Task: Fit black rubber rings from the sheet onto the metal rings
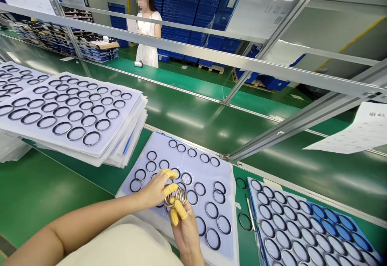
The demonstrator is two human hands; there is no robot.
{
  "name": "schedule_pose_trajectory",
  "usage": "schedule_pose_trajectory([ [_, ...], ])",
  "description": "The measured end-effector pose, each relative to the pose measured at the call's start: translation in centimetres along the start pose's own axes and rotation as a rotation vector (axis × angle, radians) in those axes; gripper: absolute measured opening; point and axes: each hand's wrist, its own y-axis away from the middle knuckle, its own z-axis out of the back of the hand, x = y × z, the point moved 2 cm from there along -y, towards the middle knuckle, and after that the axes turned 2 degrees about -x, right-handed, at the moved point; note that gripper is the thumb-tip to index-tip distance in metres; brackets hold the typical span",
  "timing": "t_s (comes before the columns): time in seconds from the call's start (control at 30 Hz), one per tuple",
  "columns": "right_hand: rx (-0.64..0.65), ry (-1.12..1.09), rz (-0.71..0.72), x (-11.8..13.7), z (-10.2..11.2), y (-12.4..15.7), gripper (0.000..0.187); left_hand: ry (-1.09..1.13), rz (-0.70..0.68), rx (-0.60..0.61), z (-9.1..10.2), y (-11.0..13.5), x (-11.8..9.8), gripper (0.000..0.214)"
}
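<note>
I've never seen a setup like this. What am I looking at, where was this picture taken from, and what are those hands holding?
This picture comes from a camera worn on a person's head, looking down at their own hands, so no robot is involved. The left hand and right hand have yellow finger covers on some fingers. Between them they hold a bunch of thin rings. Beneath them lies a white sheet with dark rings set out on it. More ring sheets lie in a stack to the left and on a blue-and-white sheet to the right, all on a green bench. Farther off, another person stands near blue crates.
</note>
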Motion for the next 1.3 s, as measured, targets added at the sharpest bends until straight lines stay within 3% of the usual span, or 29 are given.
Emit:
schedule_pose_trajectory([
  [0.1,-0.047,-0.017,0.03,0.4,-0.3,0.5,0.031,0.004,0.06,0.019,0.5,1.5,0.2,0.053],
  [0.27,0.095,0.1,0.055,1.6,-1.2,2.2,0.035,0.202,0.236,0.337,1.7,3.4,-2.5,0.082],
  [0.43,0.302,0.31,0.149,3.1,-2.1,4.1,0.033,0.214,0.151,0.383,3.8,3.7,-5.8,0.073],
  [0.6,0.464,0.57,0.312,4.8,-2.9,5.5,0.033,0.151,0.089,0.479,5.2,4.1,-7.4,0.073],
  [0.9,0.581,0.736,0.711,7.3,-5.0,6.7,0.02,0.037,-0.112,0.562,5.7,4.0,-8.5,0.074],
  [1.3,0.611,0.781,0.804,7.4,-4.5,7.2,0.023,0.021,-0.199,0.603,5.4,4.1,-8.7,0.071],
])
